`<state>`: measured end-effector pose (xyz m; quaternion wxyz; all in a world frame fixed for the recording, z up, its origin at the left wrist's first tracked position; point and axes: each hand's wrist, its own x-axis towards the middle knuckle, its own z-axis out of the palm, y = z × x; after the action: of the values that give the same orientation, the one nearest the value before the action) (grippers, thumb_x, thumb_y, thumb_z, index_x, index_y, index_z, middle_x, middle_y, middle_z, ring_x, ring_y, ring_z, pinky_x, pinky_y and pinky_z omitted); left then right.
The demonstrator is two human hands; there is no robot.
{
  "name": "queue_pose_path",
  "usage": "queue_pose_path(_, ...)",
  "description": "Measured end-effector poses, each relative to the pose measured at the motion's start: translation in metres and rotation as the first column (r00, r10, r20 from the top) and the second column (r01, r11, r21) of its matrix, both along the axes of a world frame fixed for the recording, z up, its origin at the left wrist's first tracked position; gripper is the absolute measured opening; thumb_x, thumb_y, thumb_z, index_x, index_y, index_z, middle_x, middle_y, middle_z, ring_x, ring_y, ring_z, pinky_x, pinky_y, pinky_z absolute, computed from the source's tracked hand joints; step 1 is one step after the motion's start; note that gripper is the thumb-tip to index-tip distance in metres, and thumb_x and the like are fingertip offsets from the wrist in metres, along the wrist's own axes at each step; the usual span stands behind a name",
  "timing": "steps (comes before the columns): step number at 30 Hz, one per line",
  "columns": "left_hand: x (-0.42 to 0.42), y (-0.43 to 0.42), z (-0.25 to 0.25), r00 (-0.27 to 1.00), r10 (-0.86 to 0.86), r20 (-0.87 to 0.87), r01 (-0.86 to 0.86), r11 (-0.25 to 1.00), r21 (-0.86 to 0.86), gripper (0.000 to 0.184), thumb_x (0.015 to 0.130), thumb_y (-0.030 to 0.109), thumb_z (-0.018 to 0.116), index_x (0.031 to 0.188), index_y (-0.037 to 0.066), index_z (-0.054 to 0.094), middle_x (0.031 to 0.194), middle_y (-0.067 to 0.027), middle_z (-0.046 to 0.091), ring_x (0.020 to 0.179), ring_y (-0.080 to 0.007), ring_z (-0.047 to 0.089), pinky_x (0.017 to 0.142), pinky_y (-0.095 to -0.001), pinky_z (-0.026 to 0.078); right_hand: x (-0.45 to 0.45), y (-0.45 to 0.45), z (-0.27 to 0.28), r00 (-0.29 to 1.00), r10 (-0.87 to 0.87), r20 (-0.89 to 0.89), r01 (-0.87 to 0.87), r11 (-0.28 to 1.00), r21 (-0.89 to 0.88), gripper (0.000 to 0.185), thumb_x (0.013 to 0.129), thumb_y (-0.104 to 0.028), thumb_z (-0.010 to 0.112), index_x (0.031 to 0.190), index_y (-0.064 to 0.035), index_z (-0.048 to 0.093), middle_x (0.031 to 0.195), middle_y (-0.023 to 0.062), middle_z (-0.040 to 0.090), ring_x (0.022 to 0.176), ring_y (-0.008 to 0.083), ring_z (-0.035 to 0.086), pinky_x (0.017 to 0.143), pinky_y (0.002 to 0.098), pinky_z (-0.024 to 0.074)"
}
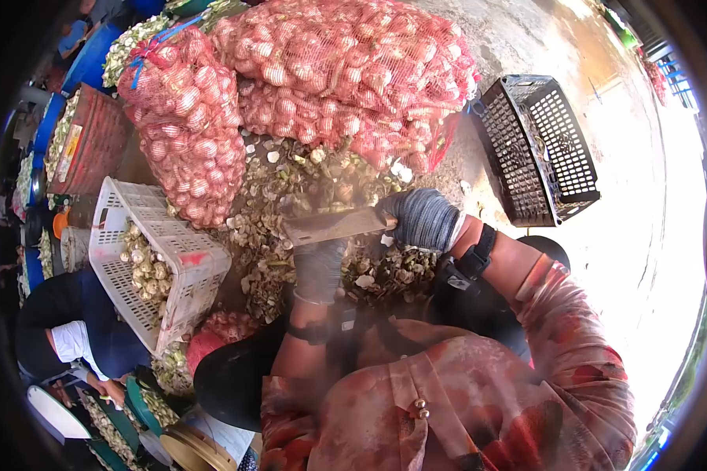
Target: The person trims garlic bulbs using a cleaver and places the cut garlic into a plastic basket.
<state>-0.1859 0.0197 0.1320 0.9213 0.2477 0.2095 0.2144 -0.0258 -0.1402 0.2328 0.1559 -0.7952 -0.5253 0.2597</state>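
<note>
My right hand (424, 220), in a grey striped glove, is closed around the handle of a cleaver (334, 227). Its broad blade points left, across the far end of my left hand (320, 267). That hand wears a pale, thin-looking glove; the blade and blur hide its fingers, so whatever it may hold does not show. Beneath and beyond both hands lies a heap of garlic trimmings (283, 184), with stalk pieces and skins. Just past the heap, red mesh sacks (346, 63) full of garlic bulbs are piled, and another full mesh sack (184, 118) leans at the left.
A white plastic crate (200, 271) with garlic bulbs inside sits tilted at my left. To the right a black crate (518, 149) stands on the wet concrete floor. Another person's hand (111, 390) is at the lower left, among green tubs (143, 404). A red bin (94, 137) stands farther back.
</note>
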Motion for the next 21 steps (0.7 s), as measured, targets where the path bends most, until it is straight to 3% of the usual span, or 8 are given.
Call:
queue_pose_path(2, -0.012, -0.004, 0.022, 0.927, 0.063, -0.370, 0.212, 0.726, 0.654, 0.030, 0.093, 0.018, 0.057, 0.119, 0.003, 0.057, 0.110, -0.0082, 0.061, 0.100, -0.0176, 0.059, 0.088, -0.0305, 0.049, 0.010, -0.005, -0.031, 0.997, -0.063, 0.050, 0.070, 0.985, -0.159, 0.021, 0.079, -0.024, 0.060, 0.088, -0.0073, 0.067, 0.072, 0.0162, 0.065, 0.071, 0.0368, 0.064, 0.064, 0.0441, 0.0503)
queue_pose_path(6, -0.041, 0.090, 0.073, 0.883, 0.443, -0.156, -0.382, 0.870, 0.311, 0.033, 0.092, 0.031, 0.056, 0.108, 0.003, 0.059, 0.100, -0.0073, 0.064, 0.081, -0.0190, 0.061, 0.069, -0.0336, 0.053, 0.048, -0.020, -0.051, 0.992, 0.002, 0.128, 0.052, 0.908, -0.416, 0.028, 0.082, -0.029, 0.055, 0.094, -0.0068, 0.069, 0.076, 0.0184, 0.066, 0.073, 0.0359, 0.064, 0.069, 0.0423, 0.0521)
queue_pose_path(8, -0.078, 0.142, 0.096, 0.825, 0.505, 0.253, -0.519, 0.855, -0.013, 0.066, 0.092, 0.050, 0.041, 0.132, -0.002, 0.043, 0.129, -0.0226, 0.050, 0.119, -0.0361, 0.050, 0.096, -0.0513, 0.046, 0.044, -0.015, -0.029, 0.978, -0.130, 0.160, 0.153, 0.978, -0.139, 0.029, 0.086, -0.030, 0.057, 0.082, -0.0025, 0.064, 0.071, 0.0196, 0.063, 0.068, 0.0375, 0.061, 0.067, 0.0427, 0.0501)
queue_pose_path(9, -0.070, 0.146, 0.115, 0.703, 0.691, 0.168, -0.710, 0.697, 0.104, 0.071, 0.091, 0.049, 0.042, 0.139, -0.003, 0.035, 0.139, -0.0246, 0.040, 0.130, -0.0410, 0.038, 0.105, -0.0536, 0.037, 0.048, -0.016, -0.049, 0.979, -0.134, 0.151, 0.156, 0.978, -0.142, 0.029, 0.086, -0.030, 0.057, 0.082, -0.0025, 0.064, 0.071, 0.0196, 0.063, 0.068, 0.0375, 0.061, 0.067, 0.0427, 0.0501)
queue_pose_path(12, -0.023, 0.134, 0.090, 0.662, 0.740, -0.120, -0.695, 0.666, 0.269, 0.061, 0.094, 0.043, 0.044, 0.139, 0.001, 0.034, 0.134, -0.0253, 0.045, 0.122, -0.0424, 0.045, 0.101, -0.0537, 0.041, 0.053, -0.016, -0.079, 0.837, -0.408, -0.364, 0.504, 0.835, 0.223, 0.023, 0.086, -0.024, 0.060, 0.081, -0.0013, 0.061, 0.068, 0.0191, 0.061, 0.061, 0.0356, 0.057, 0.064, 0.0414, 0.0491)
queue_pose_path(15, 0.011, 0.122, -0.063, 0.752, 0.291, -0.591, 0.173, 0.779, 0.603, 0.048, 0.096, 0.038, 0.044, 0.130, 0.004, 0.047, 0.124, -0.0227, 0.054, 0.110, -0.0344, 0.057, 0.091, -0.0482, 0.048, 0.036, -0.006, -0.008, 0.906, -0.419, -0.055, 0.423, 0.902, 0.092, 0.025, 0.084, -0.028, 0.066, 0.085, -0.0035, 0.064, 0.068, 0.0184, 0.061, 0.061, 0.0340, 0.058, 0.063, 0.0399, 0.0491)
queue_pose_path(18, 0.035, 0.077, -0.155, 0.479, 0.316, -0.819, 0.778, 0.279, 0.563, 0.049, 0.093, 0.036, 0.049, 0.129, 0.002, 0.046, 0.121, -0.0223, 0.054, 0.107, -0.0331, 0.056, 0.089, -0.0466, 0.048, 0.035, -0.006, -0.011, 0.912, -0.408, 0.037, 0.404, 0.911, 0.076, 0.028, 0.083, -0.033, 0.066, 0.089, -0.0056, 0.066, 0.070, 0.0187, 0.062, 0.066, 0.0353, 0.061, 0.064, 0.0408, 0.0496)
queue_pose_path(21, 0.046, 0.052, -0.189, 0.283, 0.455, -0.844, 0.944, 0.021, 0.328, 0.051, 0.090, 0.033, 0.055, 0.127, 0.001, 0.045, 0.118, -0.0219, 0.055, 0.104, -0.0318, 0.055, 0.088, -0.0449, 0.048, 0.038, -0.005, -0.014, 0.921, -0.388, -0.012, 0.387, 0.920, -0.064, 0.032, 0.083, -0.037, 0.064, 0.093, -0.0064, 0.064, 0.075, 0.0196, 0.063, 0.074, 0.0379, 0.063, 0.066, 0.0441, 0.0492)
